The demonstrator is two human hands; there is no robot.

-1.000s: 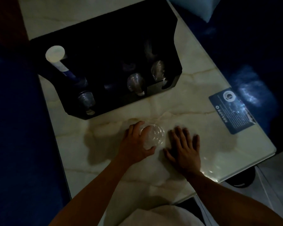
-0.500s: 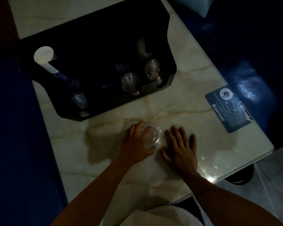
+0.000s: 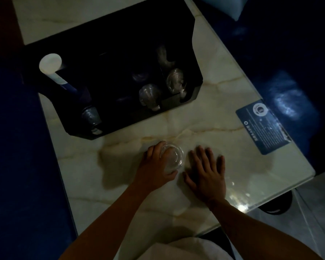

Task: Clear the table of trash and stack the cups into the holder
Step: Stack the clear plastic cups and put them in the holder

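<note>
A clear plastic cup [image 3: 173,157] stands on the marble table [image 3: 223,94], and my left hand [image 3: 156,166] is wrapped around its left side. Just to its right my right hand [image 3: 207,171] lies flat on the table, fingers spread, holding nothing. Behind them sits the black cup holder [image 3: 120,59]. Its front slots hold stacks of clear cups [image 3: 150,95] [image 3: 175,79] [image 3: 90,114] lying on their sides. A white and blue stack of paper cups [image 3: 53,69] sticks out at the holder's left.
A blue printed card [image 3: 263,126] lies flat near the table's right edge. Dark blue seating surrounds the table on the left and right. A round black table base [image 3: 276,205] shows below the near right corner. The scene is dim.
Both hands have stayed almost still, the left still around the cup. The view has shifted slightly.
</note>
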